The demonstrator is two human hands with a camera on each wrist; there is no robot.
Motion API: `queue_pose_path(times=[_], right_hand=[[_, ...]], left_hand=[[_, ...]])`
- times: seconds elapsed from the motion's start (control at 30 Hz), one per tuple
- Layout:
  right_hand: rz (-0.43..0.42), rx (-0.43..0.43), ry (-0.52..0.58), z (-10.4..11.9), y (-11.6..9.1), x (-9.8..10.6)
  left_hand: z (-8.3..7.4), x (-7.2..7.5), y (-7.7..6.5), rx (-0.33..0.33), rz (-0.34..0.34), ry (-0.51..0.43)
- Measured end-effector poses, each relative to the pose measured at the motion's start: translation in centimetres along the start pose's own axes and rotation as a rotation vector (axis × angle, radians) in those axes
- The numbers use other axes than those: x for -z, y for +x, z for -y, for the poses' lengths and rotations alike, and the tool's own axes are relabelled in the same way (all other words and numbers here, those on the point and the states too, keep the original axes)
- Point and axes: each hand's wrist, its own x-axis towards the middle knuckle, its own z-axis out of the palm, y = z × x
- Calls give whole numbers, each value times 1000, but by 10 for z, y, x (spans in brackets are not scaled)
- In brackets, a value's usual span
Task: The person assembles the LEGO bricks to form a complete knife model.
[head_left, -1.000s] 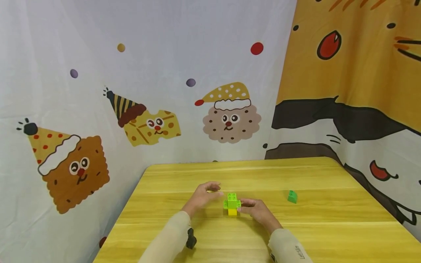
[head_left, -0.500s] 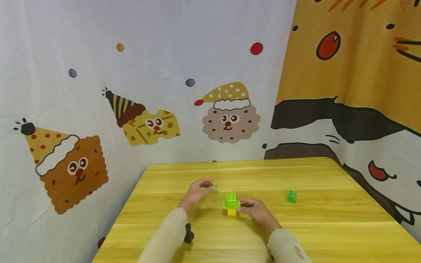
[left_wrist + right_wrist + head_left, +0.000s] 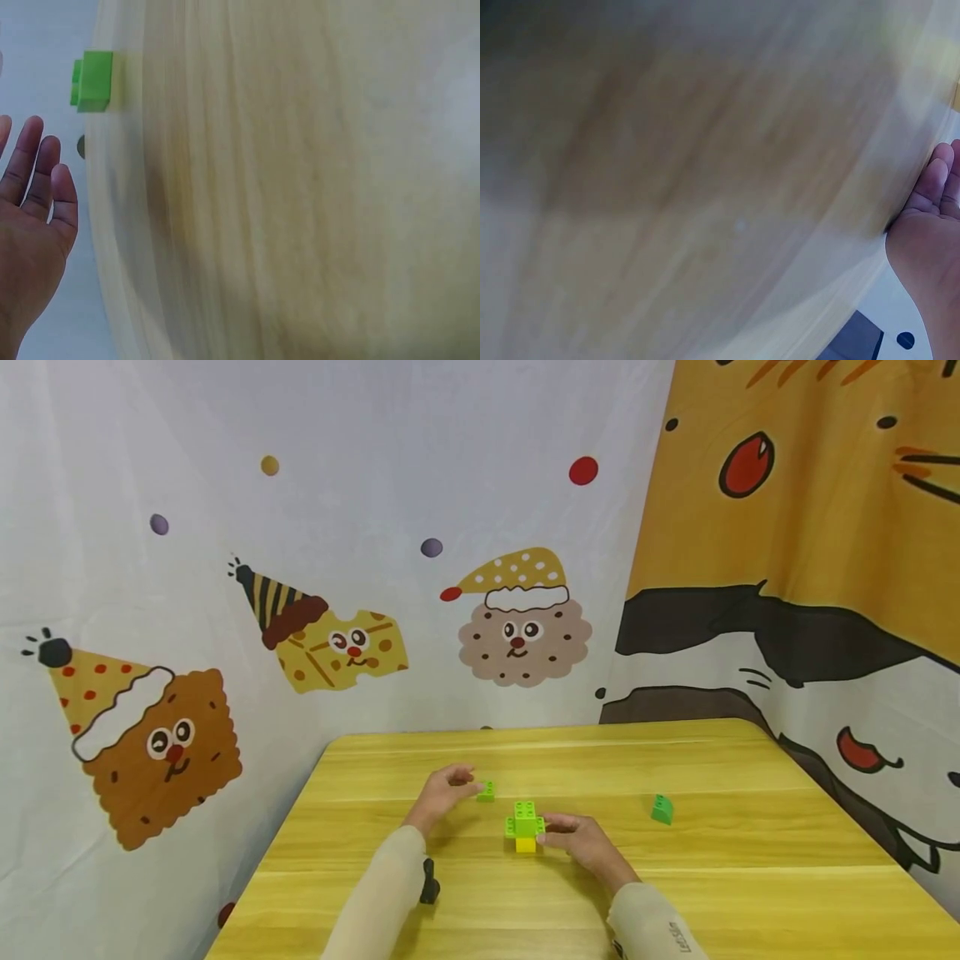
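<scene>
A small build of toy bricks (image 3: 525,821) stands upright on the table, lime green bricks over a yellow brick (image 3: 526,845). My right hand (image 3: 591,845) pinches the build's right side between thumb and fingers. In the right wrist view only part of that hand (image 3: 930,202) shows, at the right edge. Behind and left of the build lies a loose lime green brick (image 3: 487,792). My left hand (image 3: 442,797) is just left of it, thumb tip close to the brick. The left wrist view shows this hand (image 3: 34,217) with loosely extended fingers, apart from a green brick (image 3: 95,81).
A darker green brick with a sloped side (image 3: 662,809) lies farther right on the wooden table (image 3: 720,902). A curtain with printed cartoon figures (image 3: 517,510) hangs behind the table. A black device (image 3: 429,882) sits at the left wrist.
My left hand has drawn left, away from the build, and the loose lime green brick has come into view by its fingers. The right hand has stayed at the build.
</scene>
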Motion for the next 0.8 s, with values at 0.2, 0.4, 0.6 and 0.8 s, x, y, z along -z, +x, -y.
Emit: queue_pose_path(times=[0.2,0.4,0.6,0.8], right_hand=[[-1,-6,4,2,-3,1],[16,4,11,3,-3,2],[20,4,15,3,-3,2],[16,7,25,5,-5,2]], left_hand=[[4,1,6,25,18,17],[5,0,11,50,54,36],[10,-1,16,85,81,37],[15,-2,20,112,87,35]])
